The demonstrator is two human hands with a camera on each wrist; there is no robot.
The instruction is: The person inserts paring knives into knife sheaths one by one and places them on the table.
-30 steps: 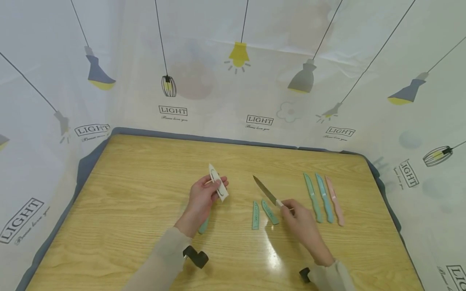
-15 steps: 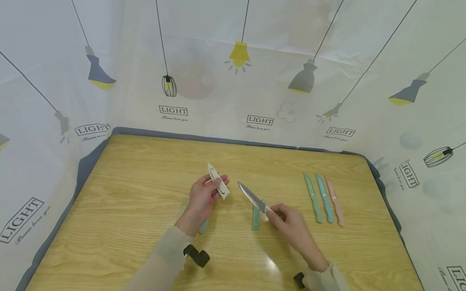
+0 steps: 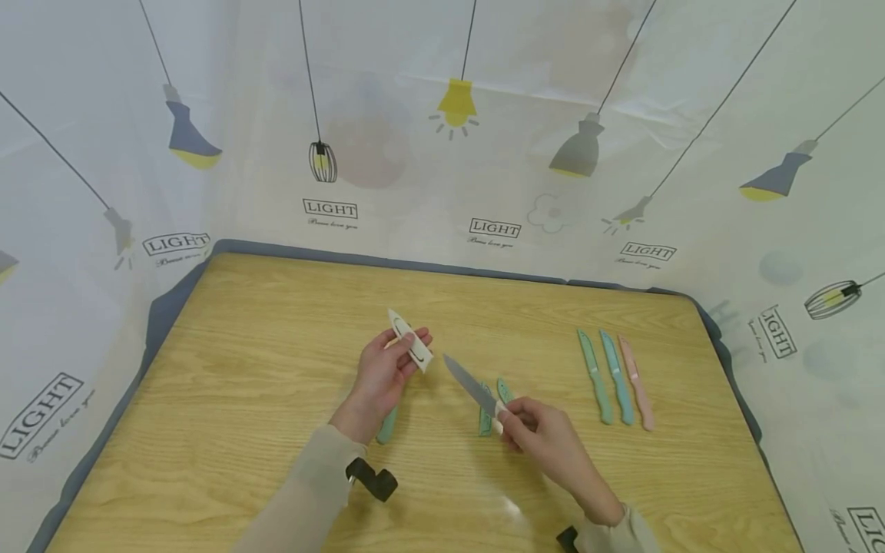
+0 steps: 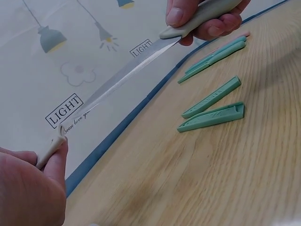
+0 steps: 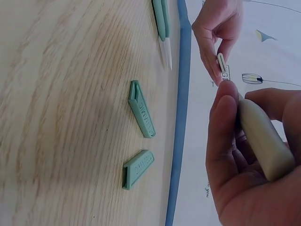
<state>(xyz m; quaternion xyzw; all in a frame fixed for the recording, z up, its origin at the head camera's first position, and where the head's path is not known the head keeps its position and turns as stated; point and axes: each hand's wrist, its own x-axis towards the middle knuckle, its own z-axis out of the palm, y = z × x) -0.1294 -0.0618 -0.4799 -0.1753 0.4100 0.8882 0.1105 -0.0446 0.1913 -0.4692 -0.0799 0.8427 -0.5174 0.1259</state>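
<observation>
My left hand (image 3: pixel 379 378) pinches a white knife sheath (image 3: pixel 422 355) between thumb and fingers, tilted with its wide mouth toward the right hand. My right hand (image 3: pixel 556 439) grips the pale handle (image 5: pixel 263 134) of a knife whose bare blade (image 3: pixel 470 382) points up and left at the sheath. In the left wrist view the blade's tip end overlaps the mouth of the sheath (image 4: pixel 50 151). Two green sheaths (image 5: pixel 142 109) lie on the table beneath the knife, partly covered by it and the right hand in the head view.
To the right, a green knife (image 3: pixel 594 376), a blue knife (image 3: pixel 616 376) and a pink knife (image 3: pixel 635 382) lie side by side, blades covered. Two green-handled knives (image 5: pixel 162 20) with bare blades lie by the left forearm, mostly hidden from above. Printed cloth surrounds the wooden table (image 3: pixel 242 346).
My right hand has brought the knife leftward over the green sheaths, and its tip is now nearer the white sheath. The left hand has shifted slightly left, still holding the sheath.
</observation>
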